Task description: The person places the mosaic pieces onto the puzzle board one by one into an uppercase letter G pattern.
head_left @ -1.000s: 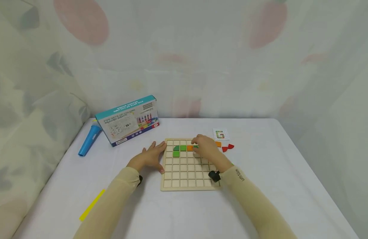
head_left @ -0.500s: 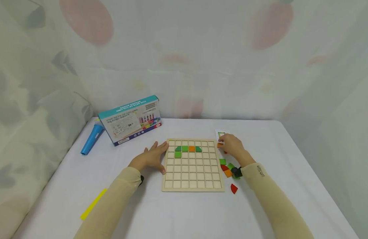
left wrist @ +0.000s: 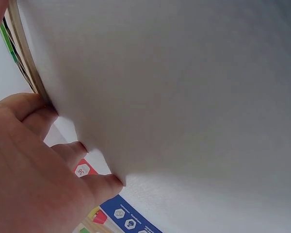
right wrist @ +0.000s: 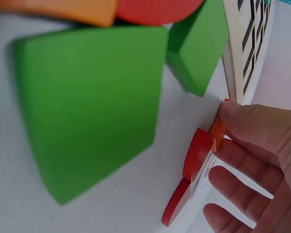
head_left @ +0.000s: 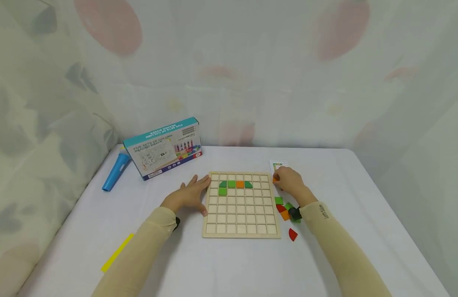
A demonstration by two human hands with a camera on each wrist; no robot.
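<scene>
The right hand (head_left: 290,182), pinching an orange tile (right wrist: 218,131), partly hides a card (head_left: 275,165). The spread left hand (head_left: 187,196) touches the board (head_left: 236,209), well inside the edges of the table (head_left: 229,264).

Left grip (head_left: 187,195) wide — right grip (head_left: 291,182) pinched

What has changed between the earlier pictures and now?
The right hand let go of a dark green piece on the board, moved right, and now pinches an orange tile. The left hand stayed at the board's left edge; box and microphone stayed too.
</scene>
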